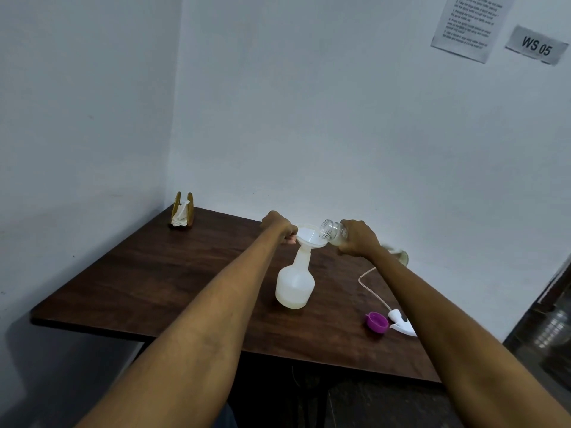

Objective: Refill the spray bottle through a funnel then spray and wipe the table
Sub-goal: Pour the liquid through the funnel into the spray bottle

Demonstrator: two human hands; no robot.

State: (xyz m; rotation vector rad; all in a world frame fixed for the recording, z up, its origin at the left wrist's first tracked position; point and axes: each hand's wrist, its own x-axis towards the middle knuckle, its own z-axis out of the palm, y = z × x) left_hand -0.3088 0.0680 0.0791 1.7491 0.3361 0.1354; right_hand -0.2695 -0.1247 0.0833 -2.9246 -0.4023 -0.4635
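Two bare forearms reach up from the bottom of the frame over a dark wooden desk (160,273). Nearest, toward the lower right, a purple cap (377,323) lies on the desk just beside a white spray head (401,325), whose thin tube (372,287) curls away toward the upper right.

At the centre stands the spray bottle (295,284), translucent white, wide at the base and narrowing to a slim neck. Its long axis is upright, leaning slightly right, with the mouth pointing up. A little pale liquid shows at the bottom. A white funnel (310,236) sits in its neck, bowl open upward.

The left hand (278,225) is closed on the funnel's left rim. The right hand (358,237) is wrapped around a clear jar (333,231), tipped nearly on its side, its open mouth pointing left over the funnel's right rim.

The desk's left half is bare, giving open room. Its front edge runs across the lower frame; the far edges meet two white walls. In the far corner, upper left of the desk, stands a wooden napkin holder (183,211) with white tissue.
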